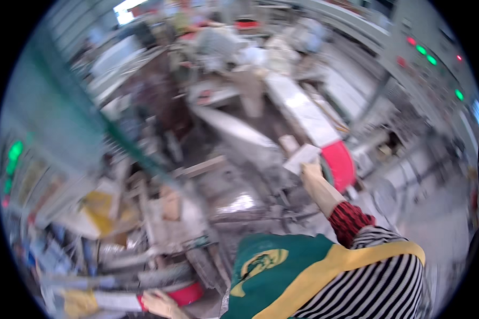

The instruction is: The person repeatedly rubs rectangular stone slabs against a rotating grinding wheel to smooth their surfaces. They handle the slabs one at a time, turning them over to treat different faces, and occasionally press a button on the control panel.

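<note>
The whole picture is motion-blurred. My right hand point(313, 175) reaches forward from a red cuff and striped sleeve, its fingers on the near edge of a pale flat piece point(302, 157). That piece lies beside a red curved guard point(339, 165) at the end of a long pale machine bed point(298, 109). My left hand point(157, 304) is low at the bottom edge, against a red band point(189, 293) on a pale bar point(112, 300). Its grip is too blurred to read. A green apron with a yellow strap point(282, 271) covers my front.
A grey metal machine point(239, 202) with rails and brackets fills the middle. Yellow and wooden bits point(104, 210) lie at the left. A control panel with green and red lights point(423, 53) stands at the right, and a green-lit panel point(13, 154) stands at the left. Cluttered benches run to the back.
</note>
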`<state>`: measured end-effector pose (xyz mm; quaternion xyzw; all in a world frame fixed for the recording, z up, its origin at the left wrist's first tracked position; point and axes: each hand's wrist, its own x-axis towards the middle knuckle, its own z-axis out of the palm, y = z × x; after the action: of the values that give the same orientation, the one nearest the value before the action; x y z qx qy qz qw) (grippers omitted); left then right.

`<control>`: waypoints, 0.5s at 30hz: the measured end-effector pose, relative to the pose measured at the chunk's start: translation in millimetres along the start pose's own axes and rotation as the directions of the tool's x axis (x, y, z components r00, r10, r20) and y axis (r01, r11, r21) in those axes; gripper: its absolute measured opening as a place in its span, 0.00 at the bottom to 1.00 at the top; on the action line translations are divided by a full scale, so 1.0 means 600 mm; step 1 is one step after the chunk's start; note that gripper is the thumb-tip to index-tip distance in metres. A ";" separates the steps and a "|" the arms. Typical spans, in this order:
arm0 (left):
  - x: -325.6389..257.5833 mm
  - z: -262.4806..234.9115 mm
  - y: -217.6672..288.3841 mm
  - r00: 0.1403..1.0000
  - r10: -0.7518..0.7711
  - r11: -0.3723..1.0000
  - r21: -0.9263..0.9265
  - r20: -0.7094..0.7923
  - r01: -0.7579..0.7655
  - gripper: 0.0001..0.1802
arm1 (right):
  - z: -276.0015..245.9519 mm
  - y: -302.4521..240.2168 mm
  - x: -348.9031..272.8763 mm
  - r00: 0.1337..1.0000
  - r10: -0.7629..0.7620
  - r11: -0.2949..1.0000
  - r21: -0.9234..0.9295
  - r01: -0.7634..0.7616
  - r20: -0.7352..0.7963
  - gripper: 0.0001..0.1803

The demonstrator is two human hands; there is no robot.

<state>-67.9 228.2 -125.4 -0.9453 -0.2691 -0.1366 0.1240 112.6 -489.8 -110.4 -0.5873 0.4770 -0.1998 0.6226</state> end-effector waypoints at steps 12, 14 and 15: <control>0.034 0.050 0.040 0.821 0.475 0.858 0.376 -0.316 -0.351 0.22 | -0.229 0.051 0.231 0.862 -0.215 0.974 -0.035 0.225 -0.459 0.35; 0.021 0.059 0.022 0.813 0.487 0.819 0.491 -0.318 -0.298 0.24 | -0.206 0.040 0.217 0.864 -0.148 0.989 -0.075 0.128 -0.481 0.36; 0.018 0.060 0.029 0.875 0.397 0.855 0.458 -0.277 -0.243 0.27 | -0.200 0.034 0.212 0.852 -0.150 0.988 -0.094 0.119 -0.501 0.36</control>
<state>-42.7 230.3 -158.0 -0.8881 -0.1000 -0.2260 0.3875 65.9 -653.0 -157.4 -0.5644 0.5871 -0.3757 0.4423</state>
